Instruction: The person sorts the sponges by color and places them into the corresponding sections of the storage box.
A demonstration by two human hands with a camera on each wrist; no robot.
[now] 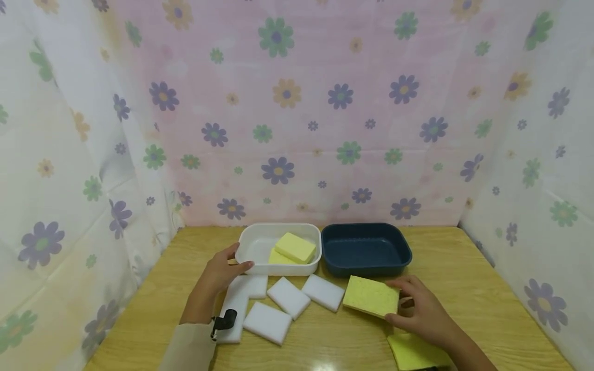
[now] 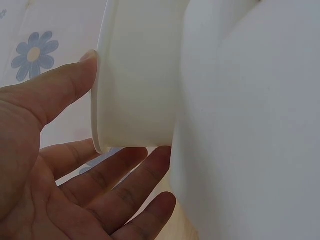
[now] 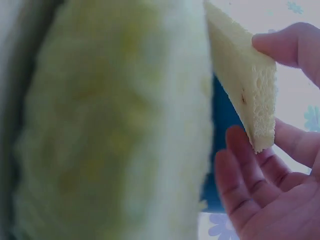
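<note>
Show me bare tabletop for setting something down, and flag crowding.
Bare: the table right of the navy tray, left of the left sleeve, and between the white pads and nearest yellow sponge. Crowded: directly before the white tray, where the pads cluster.

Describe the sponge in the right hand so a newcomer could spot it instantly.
On the wooden table, find the dark blue tray. Just in front of it, the right hand pinches a rectangular yellow sponge by one end. Only this one is hand-held: the neighbouring pads are white, on the table, while other yellow sponges sit in the white tray.
</note>
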